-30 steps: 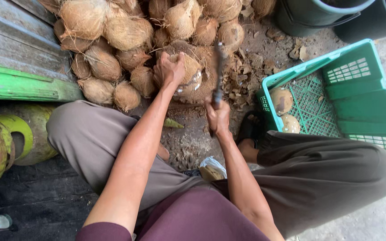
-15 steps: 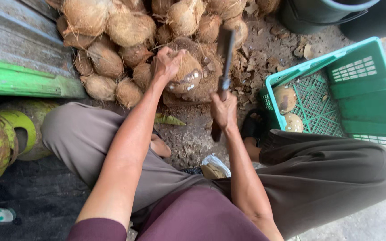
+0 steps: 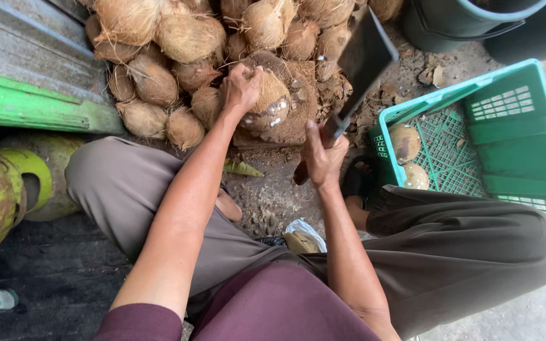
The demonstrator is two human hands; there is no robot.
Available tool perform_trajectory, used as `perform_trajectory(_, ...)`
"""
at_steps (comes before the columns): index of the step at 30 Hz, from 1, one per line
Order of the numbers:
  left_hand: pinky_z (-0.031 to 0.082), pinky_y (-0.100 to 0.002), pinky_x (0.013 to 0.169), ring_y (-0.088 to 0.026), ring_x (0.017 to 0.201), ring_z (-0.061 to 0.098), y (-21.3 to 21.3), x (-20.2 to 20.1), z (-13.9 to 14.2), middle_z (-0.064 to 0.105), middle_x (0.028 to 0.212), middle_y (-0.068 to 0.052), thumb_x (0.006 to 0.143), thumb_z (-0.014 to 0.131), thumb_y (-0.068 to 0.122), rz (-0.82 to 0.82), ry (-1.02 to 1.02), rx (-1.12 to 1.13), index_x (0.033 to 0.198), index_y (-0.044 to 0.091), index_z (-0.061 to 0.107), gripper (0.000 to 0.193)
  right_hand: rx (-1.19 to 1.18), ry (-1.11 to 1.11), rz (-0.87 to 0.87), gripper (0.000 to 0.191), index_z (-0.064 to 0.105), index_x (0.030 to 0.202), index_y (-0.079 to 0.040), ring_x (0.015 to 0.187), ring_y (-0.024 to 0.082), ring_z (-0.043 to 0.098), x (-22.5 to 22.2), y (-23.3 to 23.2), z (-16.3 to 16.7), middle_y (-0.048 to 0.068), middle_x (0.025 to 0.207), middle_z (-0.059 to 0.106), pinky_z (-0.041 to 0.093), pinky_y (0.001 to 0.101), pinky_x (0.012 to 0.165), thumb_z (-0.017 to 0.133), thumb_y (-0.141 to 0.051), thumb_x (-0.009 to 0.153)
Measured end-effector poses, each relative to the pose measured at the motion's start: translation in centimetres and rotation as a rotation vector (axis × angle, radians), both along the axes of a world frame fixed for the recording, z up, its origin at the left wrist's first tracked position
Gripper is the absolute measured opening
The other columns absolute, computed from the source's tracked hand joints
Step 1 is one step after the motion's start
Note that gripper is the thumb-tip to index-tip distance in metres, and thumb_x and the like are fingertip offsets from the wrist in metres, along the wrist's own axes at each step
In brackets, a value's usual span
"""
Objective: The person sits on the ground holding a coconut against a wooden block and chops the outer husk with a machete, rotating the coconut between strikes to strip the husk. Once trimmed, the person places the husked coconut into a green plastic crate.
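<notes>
While the left hand (image 3: 242, 85) clamps the hard, rounded, probably heavy coconut (image 3: 268, 101) from above, the right hand (image 3: 323, 155) fists the cleaver (image 3: 364, 60) handle.

Fibrous coconut (image 3: 272, 101) — matt metal cleaver (image 3: 364, 60)

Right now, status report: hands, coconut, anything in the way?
Left hand grips coconut on block. Right hand holds cleaver raised. Husked pile crowds behind.
</notes>
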State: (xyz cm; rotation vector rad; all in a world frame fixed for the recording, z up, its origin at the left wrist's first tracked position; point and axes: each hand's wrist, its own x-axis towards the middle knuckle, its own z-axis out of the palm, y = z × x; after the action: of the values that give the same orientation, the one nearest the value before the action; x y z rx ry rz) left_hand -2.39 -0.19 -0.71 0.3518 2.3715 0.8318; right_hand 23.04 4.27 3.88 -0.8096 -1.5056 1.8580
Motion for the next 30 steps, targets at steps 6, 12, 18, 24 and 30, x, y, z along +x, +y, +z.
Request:
perform_trajectory(6,0.050,-0.036,0.060,-0.015,0.074,0.059,0.6,0.2,-1.4,0.058,0.086,-0.005,0.098,0.066,0.042,-0.020,0.219,0.343,0.083,0.010,0.055,0.037,0.131,-0.522,0.177,0.027,0.059,0.070,-0.011,0.047,0.006,0.050,-0.6,-0.6,-1.3,-0.003,0.057,0.057,0.042,0.0258,0.043,0.070,-0.020,0.093)
perform_trajectory(12,0.044,-0.040,0.057,-0.017,0.065,0.054,0.3,0.3,-0.4,0.056,0.075,-0.005,0.097,0.063,0.041,0.043,0.071,0.254,0.086,0.012,0.053,0.033,0.125,-0.165,-0.009,0.045,0.053,0.066,-0.008,0.051,0.008,0.042,-0.1,-0.4,-1.7,-0.002,0.058,0.049,0.032,0.0305,0.048,0.068,-0.027,0.104)
perform_trajectory(18,0.036,-0.037,0.054,-0.016,0.061,0.048,0.5,0.9,0.6,0.051,0.068,-0.003,0.097,0.062,0.047,0.020,0.190,-0.014,0.081,0.012,0.049,0.041,0.141,-0.587,0.142,0.038,0.053,0.067,-0.010,0.049,0.007,0.046,-0.9,-0.7,-2.3,-0.004,0.056,0.053,0.039,0.0281,0.045,0.072,-0.026,0.095)
perform_trajectory(24,0.037,-0.030,0.046,-0.010,0.060,0.040,1.0,0.9,-0.8,0.041,0.073,0.003,0.098,0.062,0.042,0.026,0.138,0.250,0.083,0.017,0.046,0.033,0.127,-0.406,0.057,0.040,0.053,0.071,-0.008,0.053,0.011,0.041,-0.4,-0.1,-3.7,0.003,0.062,0.051,0.036,0.0323,0.047,0.067,-0.033,0.098)
perform_trajectory(30,0.036,-0.032,0.047,-0.010,0.051,0.040,0.9,1.1,0.6,0.047,0.063,0.006,0.094,0.061,0.044,0.117,0.075,0.034,0.078,0.019,0.050,0.031,0.071,-0.719,0.221,0.035,0.054,0.070,-0.014,0.047,0.012,0.047,-0.7,-0.3,-7.3,0.001,0.059,0.056,0.044,0.0350,0.045,0.065,-0.037,0.093)
